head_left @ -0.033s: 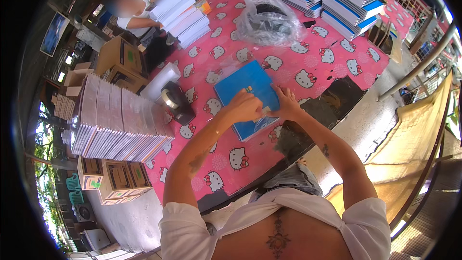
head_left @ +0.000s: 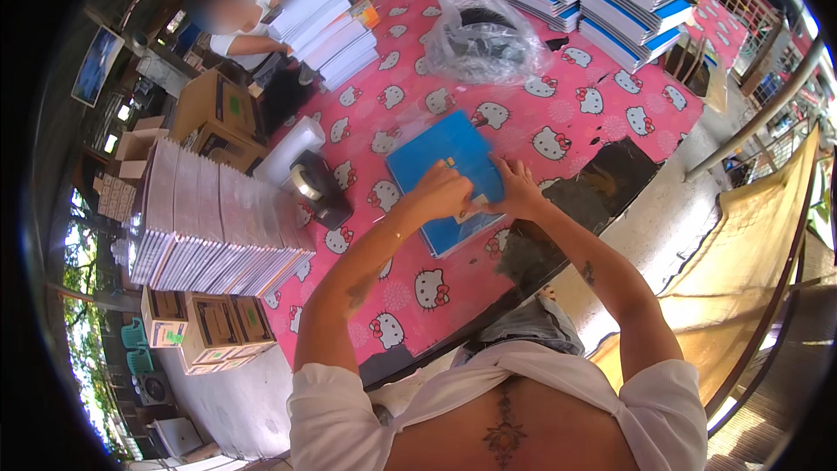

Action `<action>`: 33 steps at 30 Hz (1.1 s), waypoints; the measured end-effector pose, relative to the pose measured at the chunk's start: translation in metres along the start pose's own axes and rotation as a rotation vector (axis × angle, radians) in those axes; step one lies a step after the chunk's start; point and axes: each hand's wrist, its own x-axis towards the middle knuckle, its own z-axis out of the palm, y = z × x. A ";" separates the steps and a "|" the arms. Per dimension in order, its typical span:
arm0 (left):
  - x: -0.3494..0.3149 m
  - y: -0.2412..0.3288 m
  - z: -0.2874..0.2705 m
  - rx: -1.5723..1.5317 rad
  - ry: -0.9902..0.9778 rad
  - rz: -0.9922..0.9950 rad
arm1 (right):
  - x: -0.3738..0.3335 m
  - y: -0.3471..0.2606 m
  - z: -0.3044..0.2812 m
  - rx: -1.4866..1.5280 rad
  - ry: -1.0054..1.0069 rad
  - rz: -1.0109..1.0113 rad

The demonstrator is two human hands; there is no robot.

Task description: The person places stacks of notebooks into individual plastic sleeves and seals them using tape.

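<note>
A blue-covered notebook or thin stack of notebooks (head_left: 432, 150) lies at a slant on the pink cartoon-print tablecloth (head_left: 401, 292). Clear plastic (head_left: 479, 225) glints over its near right corner. My left hand (head_left: 445, 192) is closed like a fist on the cover, beside a small yellowish patch; whatever its fingers pinch is hidden. My right hand (head_left: 520, 190) rests along the right edge, fingers stretched out over the cover and thumb pointing toward my left hand. A black tape dispenser (head_left: 323, 192) with a tape roll stands to the left.
Tall stacks of blue-edged notebooks (head_left: 636, 13) stand at the far right, near a crumpled clear plastic bag (head_left: 484, 39). On the left are a big notebook pile (head_left: 218, 218), a white roll (head_left: 292, 146) and cardboard boxes (head_left: 214, 109). Across the table, a person (head_left: 244, 39) is by white stacks (head_left: 327, 35).
</note>
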 end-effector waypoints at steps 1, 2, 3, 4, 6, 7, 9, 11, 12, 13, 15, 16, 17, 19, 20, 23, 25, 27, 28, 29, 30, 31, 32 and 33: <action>0.005 -0.002 0.000 0.109 -0.035 -0.061 | 0.000 -0.003 -0.001 0.002 0.008 0.005; 0.008 -0.005 0.000 0.217 -0.068 -0.124 | 0.001 -0.006 -0.003 -0.017 -0.012 -0.001; 0.009 -0.009 0.002 0.215 -0.075 -0.115 | 0.000 -0.004 -0.002 -0.036 -0.040 0.000; 0.005 -0.014 0.003 0.165 0.083 -0.160 | -0.002 0.001 -0.001 -0.038 -0.041 0.005; -0.009 -0.025 0.008 0.119 0.245 -0.209 | -0.001 0.006 -0.001 -0.017 -0.019 0.002; -0.016 -0.035 0.020 0.093 0.423 -0.227 | 0.001 0.010 -0.003 -0.020 -0.016 -0.003; -0.033 -0.066 0.055 0.076 0.604 -0.264 | 0.008 0.011 -0.002 0.011 -0.061 -0.055; -0.029 -0.094 0.085 -0.653 0.977 -0.816 | 0.050 0.029 0.001 0.145 0.047 0.053; -0.027 -0.102 0.093 -0.639 1.006 -0.828 | 0.072 0.027 0.004 0.294 0.129 0.156; -0.028 -0.105 0.105 -0.827 0.991 -1.012 | 0.081 0.014 0.005 0.291 0.110 0.117; -0.024 -0.095 0.105 -1.038 0.995 -1.176 | 0.093 -0.001 -0.009 0.949 -0.308 0.059; -0.023 -0.077 0.093 -1.270 1.103 -0.994 | 0.090 0.003 -0.015 0.935 -0.305 0.051; -0.028 -0.062 0.072 -1.481 1.220 -0.785 | 0.084 0.005 -0.021 1.085 -0.229 -0.002; -0.051 -0.036 0.039 -1.457 1.296 -0.573 | 0.070 -0.004 -0.044 1.225 -0.177 -0.066; -0.071 -0.020 0.025 -1.417 1.346 -0.384 | 0.054 -0.021 -0.065 1.210 -0.164 -0.170; -0.102 0.031 -0.020 -1.249 1.326 -0.212 | 0.021 -0.040 -0.109 1.071 -0.163 -0.373; -0.115 0.032 -0.008 -1.251 1.279 -0.243 | 0.017 -0.039 -0.106 1.056 -0.241 -0.442; -0.103 0.040 0.005 -1.150 1.244 -0.392 | 0.018 -0.042 -0.100 1.092 -0.259 -0.481; -0.096 0.055 0.005 -0.920 1.378 -0.434 | 0.018 -0.047 -0.101 1.137 -0.244 -0.503; -0.093 0.079 0.012 -0.701 1.559 -0.575 | 0.011 -0.055 -0.093 1.129 -0.264 -0.518; -0.093 0.105 0.025 -0.458 1.727 -0.713 | -0.005 -0.078 -0.083 1.150 -0.175 -0.486; -0.097 0.133 0.048 -0.372 1.679 -0.720 | -0.020 -0.103 -0.075 1.179 -0.096 -0.459; -0.102 0.152 0.065 -0.287 1.622 -0.739 | -0.033 -0.122 -0.066 1.189 -0.135 -0.480; -0.103 0.163 0.057 -0.265 1.632 -0.768 | -0.046 -0.136 -0.057 0.937 -0.189 -0.553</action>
